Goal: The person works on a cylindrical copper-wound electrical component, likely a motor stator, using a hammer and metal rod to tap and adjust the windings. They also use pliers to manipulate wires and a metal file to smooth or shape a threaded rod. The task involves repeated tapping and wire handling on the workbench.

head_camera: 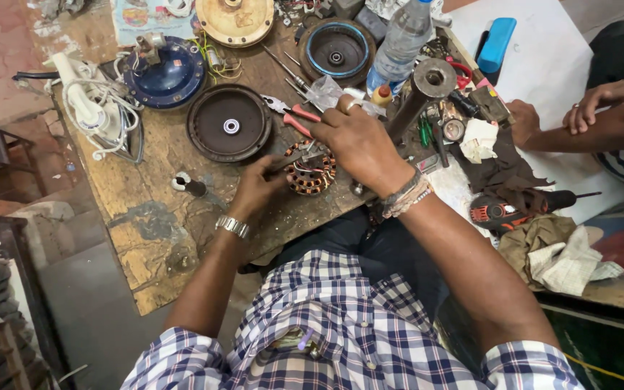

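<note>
Worn wooden workbench (160, 238) carries everything. Dark round metal motor cover (229, 123) lies just beyond left hand (254, 188). Round copper-wound stator (310, 168) sits between both hands. Right hand (359, 144) curls over its far side; left fingers pinch its near edge. Red-handled pliers (290, 115) lie just beyond right hand.

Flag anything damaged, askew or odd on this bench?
The wooden bench top is worn, with peeling paint patches near its front edge. Tools and fan covers lie scattered across it. A drill lies on its side among rags at the right. The left hand and right hand hold the copper-wound coil.
</note>
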